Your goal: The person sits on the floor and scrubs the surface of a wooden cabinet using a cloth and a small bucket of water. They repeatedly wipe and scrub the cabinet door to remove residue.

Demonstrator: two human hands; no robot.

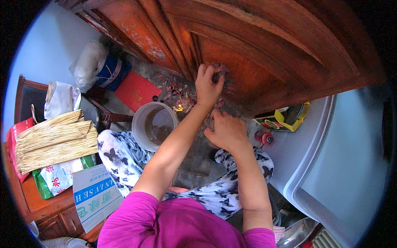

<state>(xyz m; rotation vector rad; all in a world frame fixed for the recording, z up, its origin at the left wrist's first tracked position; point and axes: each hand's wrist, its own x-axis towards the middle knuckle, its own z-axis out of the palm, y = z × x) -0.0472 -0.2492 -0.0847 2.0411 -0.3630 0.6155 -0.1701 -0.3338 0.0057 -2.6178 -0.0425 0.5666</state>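
In front of me rises a carved reddish-brown wooden panel [256, 62]. My left hand [208, 87] is pressed to its lower part, with its fingers closed round a dark, fuzzy scouring pad [217, 74]. A greyish, wet-looking smear surrounds the pad on the wood. Lower and to the right, my right hand [228, 131] is curled near the panel's bottom edge, its fingertips mostly hidden. Something greyish may be under those fingers, but I cannot make it out. A white bucket [140, 129] holding murky water stands beside my left forearm, against my knee.
Scraps of debris [182, 94] and a red sheet [137, 91] lie on the floor. At left, bundled thin sticks [58, 142] and bags rest on wooden furniture, near a printed card [97, 198]. At right are a yellow-edged box [285, 118], a red jar [264, 137] and a large pale bin [306, 165].
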